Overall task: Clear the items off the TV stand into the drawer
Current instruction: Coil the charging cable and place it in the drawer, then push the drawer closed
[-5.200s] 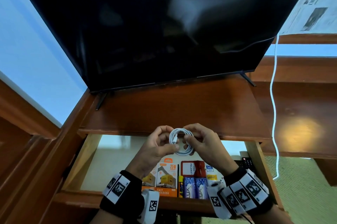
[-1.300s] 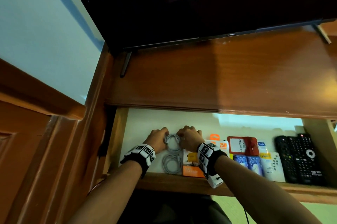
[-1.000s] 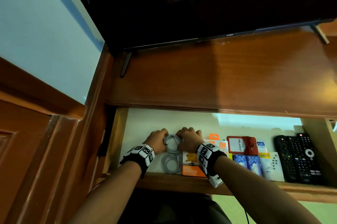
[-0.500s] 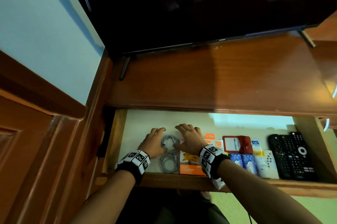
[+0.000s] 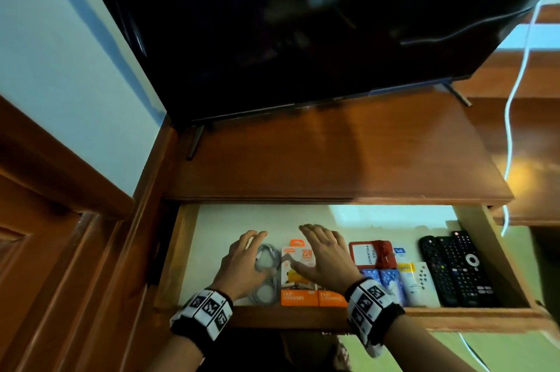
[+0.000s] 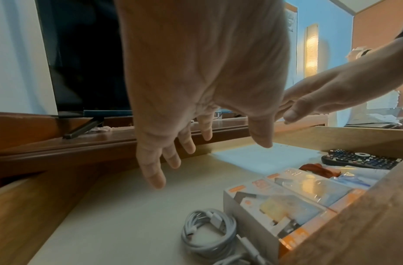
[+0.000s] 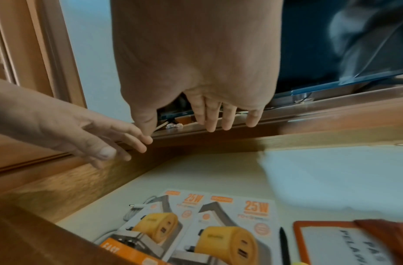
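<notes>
The open drawer (image 5: 303, 317) under the wooden TV stand top (image 5: 333, 159) holds two coiled white cables (image 5: 268, 261), one behind the other, at its left. My left hand (image 5: 242, 256) hovers over the coils with fingers straight and spread, holding nothing. My right hand (image 5: 324, 253) hovers flat over two orange charger boxes (image 5: 298, 283) beside the cables. In the left wrist view the left hand (image 6: 203, 129) is clear above the nearest coil (image 6: 209, 231). The right wrist view shows the right hand (image 7: 207, 116) above the boxes (image 7: 196, 224).
Further right in the drawer lie a red card holder (image 5: 371, 253), blue packets (image 5: 381, 277) and black remotes (image 5: 457, 268). The TV (image 5: 303, 23) stands on the top; a small white scrap (image 6: 100, 129) lies by its foot. A white cord (image 5: 512, 129) hangs at the right.
Both hands let go of the coiled cable, which now lies in the drawer. Their fingers straightened and the hands lifted and drew apart.
</notes>
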